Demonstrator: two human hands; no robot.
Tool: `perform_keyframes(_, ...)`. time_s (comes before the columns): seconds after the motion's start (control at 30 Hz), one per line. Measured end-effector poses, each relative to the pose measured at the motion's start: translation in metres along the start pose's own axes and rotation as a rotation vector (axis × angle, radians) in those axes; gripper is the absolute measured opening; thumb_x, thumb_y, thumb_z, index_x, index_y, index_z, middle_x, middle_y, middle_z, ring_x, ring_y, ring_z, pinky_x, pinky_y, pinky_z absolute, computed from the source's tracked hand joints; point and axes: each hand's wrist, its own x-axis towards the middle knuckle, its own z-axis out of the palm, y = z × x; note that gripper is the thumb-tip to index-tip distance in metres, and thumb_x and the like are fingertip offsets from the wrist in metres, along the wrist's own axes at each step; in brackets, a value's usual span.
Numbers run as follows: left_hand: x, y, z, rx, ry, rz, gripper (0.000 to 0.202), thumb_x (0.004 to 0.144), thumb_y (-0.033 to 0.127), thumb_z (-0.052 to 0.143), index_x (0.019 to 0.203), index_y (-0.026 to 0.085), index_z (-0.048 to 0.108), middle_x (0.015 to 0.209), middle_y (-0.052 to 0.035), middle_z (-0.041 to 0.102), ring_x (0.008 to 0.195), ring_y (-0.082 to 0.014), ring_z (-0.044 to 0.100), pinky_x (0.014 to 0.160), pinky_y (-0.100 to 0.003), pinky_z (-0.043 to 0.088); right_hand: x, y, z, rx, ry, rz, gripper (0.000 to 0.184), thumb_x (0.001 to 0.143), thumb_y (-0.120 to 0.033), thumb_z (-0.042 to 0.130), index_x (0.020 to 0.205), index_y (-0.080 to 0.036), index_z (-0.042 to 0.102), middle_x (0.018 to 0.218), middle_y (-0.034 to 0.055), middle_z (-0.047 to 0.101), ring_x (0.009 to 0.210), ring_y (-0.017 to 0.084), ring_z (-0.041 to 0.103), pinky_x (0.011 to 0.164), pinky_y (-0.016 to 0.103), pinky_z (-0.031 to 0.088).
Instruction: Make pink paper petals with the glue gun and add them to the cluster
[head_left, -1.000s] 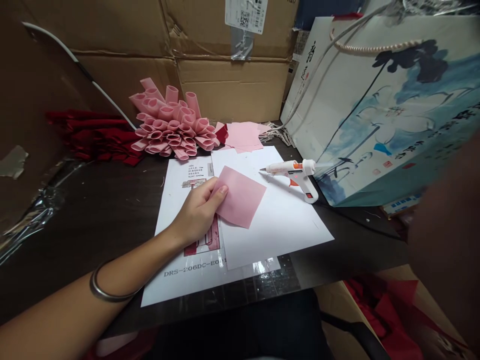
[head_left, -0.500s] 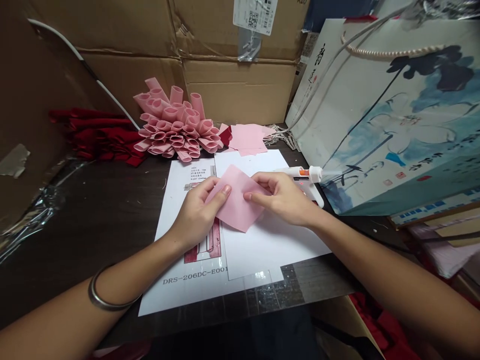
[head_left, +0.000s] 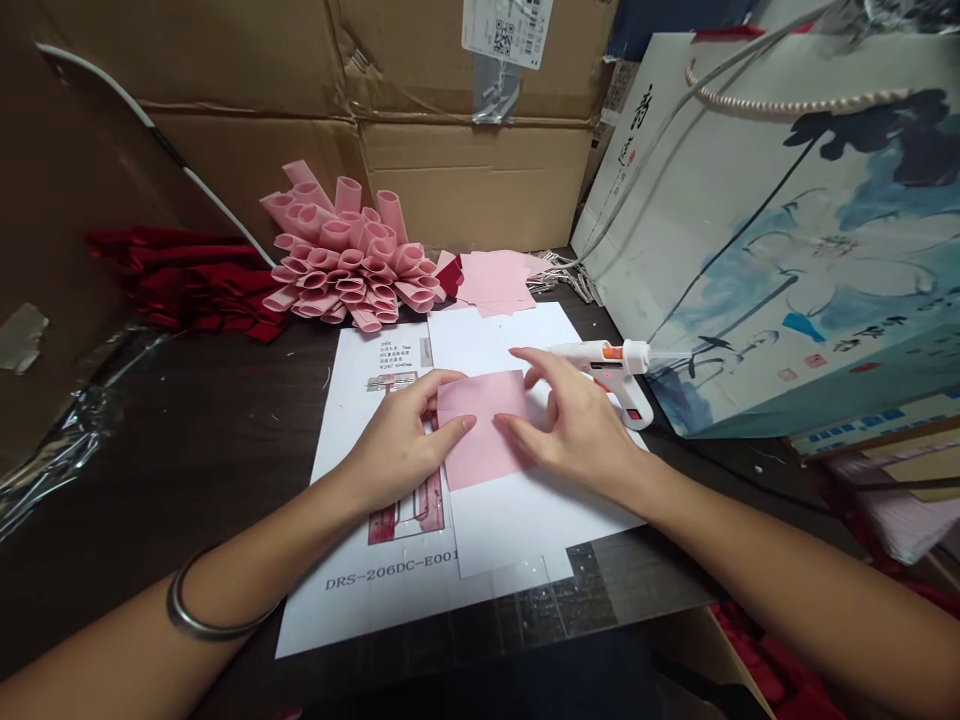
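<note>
Left hand: the left hand (head_left: 397, 447) is on the left side of the pink paper square (head_left: 480, 428). A metal bangle (head_left: 177, 604) sits on that arm.

Right hand: the right hand (head_left: 577, 430) is on the right side of the same paper, just beside the glue gun (head_left: 609, 366).

Fingers: no hand is clenched. The left thumb (head_left: 463, 425) lies on the paper, and the other left fingers touch its left edge. The right fingers are spread and loose, and the lower ones touch the paper. I cannot tell if they are pinching it.

Pink paper: it lies flat between the hands, over the line where two sheets meet.

Sheets: a white sheet (head_left: 517, 520) lies on top of a printed sheet (head_left: 375, 600) with red drawings and the words DRS-206DC-E001.

Table: the dark table (head_left: 187, 450) holds everything.

Behind: a rolled pink paper flower (head_left: 341, 255), a pile of pink paper squares (head_left: 495, 280) and red folded pieces (head_left: 180, 280) sit by cardboard boxes (head_left: 472, 180).

Right side: a big painted gift bag (head_left: 787, 230) leans there.
</note>
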Motion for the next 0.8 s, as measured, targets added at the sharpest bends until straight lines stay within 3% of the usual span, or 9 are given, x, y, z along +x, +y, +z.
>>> perform_keyframes(0.07, 0.001, -0.003, 0.0, 0.065, -0.011, 0.032, 0.028, 0.086, 0.026, 0.06, 0.114, 0.02, 0.059, 0.1, -0.004, 0.066, 0.086, -0.0209, 0.059, 0.076, -0.034, 0.044, -0.002, -0.001, -0.001, -0.129, -0.026, -0.139, 0.042, 0.083, -0.033, 0.066, 0.122, -0.018, 0.061, 0.123, 0.0147, 0.06, 0.095, 0.029, 0.065, 0.074, 0.043, 0.053)
perform_keyframes(0.2, 0.002, -0.003, 0.0, 0.097, -0.052, 0.038, 0.026, 0.088, 0.029, 0.059, 0.111, 0.019, 0.061, 0.086, -0.0022, 0.065, 0.077, -0.0189, 0.057, 0.072, -0.033, 0.042, -0.004, -0.001, -0.003, -0.147, -0.285, -0.297, 0.032, 0.091, -0.034, 0.056, 0.119, -0.021, 0.065, 0.132, 0.0071, 0.061, 0.103, 0.028, 0.066, 0.08, 0.042, 0.053)
perform_keyframes(0.33, 0.002, -0.001, 0.0, 0.142, 0.021, 0.019, 0.037, 0.084, 0.029, 0.063, 0.118, 0.018, 0.057, 0.074, 0.001, 0.059, 0.07, -0.0175, 0.054, 0.07, -0.032, 0.04, -0.002, 0.002, -0.002, -0.177, -0.358, -0.276, 0.034, 0.094, -0.038, 0.052, 0.119, -0.02, 0.065, 0.131, 0.008, 0.063, 0.102, 0.029, 0.068, 0.084, 0.044, 0.051)
perform_keyframes(0.53, 0.004, -0.001, 0.004, 0.109, 0.049, 0.026, 0.04, 0.081, 0.014, 0.056, 0.121, 0.017, 0.053, 0.065, 0.0051, 0.051, 0.061, -0.0136, 0.049, 0.065, -0.029, 0.04, 0.0, -0.001, -0.002, -0.246, -0.378, -0.293, 0.03, 0.095, -0.039, 0.052, 0.111, -0.02, 0.068, 0.117, 0.0078, 0.07, 0.089, 0.026, 0.069, 0.073, 0.037, 0.047)
perform_keyframes(0.7, 0.01, -0.002, 0.011, 0.091, 0.004, 0.166, 0.041, 0.082, 0.016, 0.06, 0.122, 0.019, 0.051, 0.082, 0.0005, 0.06, 0.073, -0.0152, 0.055, 0.073, -0.031, 0.044, 0.001, -0.007, -0.003, -0.318, -0.405, -0.281, 0.028, 0.095, -0.039, 0.05, 0.104, -0.019, 0.067, 0.1, 0.004, 0.073, 0.072, 0.02, 0.066, 0.059, 0.03, 0.033)
perform_keyframes(0.8, 0.008, -0.002, 0.009, 0.072, -0.022, 0.164, 0.031, 0.09, 0.025, 0.055, 0.12, 0.019, 0.05, 0.094, -0.0038, 0.066, 0.086, -0.0188, 0.059, 0.082, -0.036, 0.045, 0.0, -0.007, -0.003, -0.364, -0.412, -0.269, 0.03, 0.096, -0.042, 0.049, 0.09, -0.018, 0.066, 0.089, 0.0037, 0.073, 0.068, 0.018, 0.062, 0.058, 0.03, 0.027)
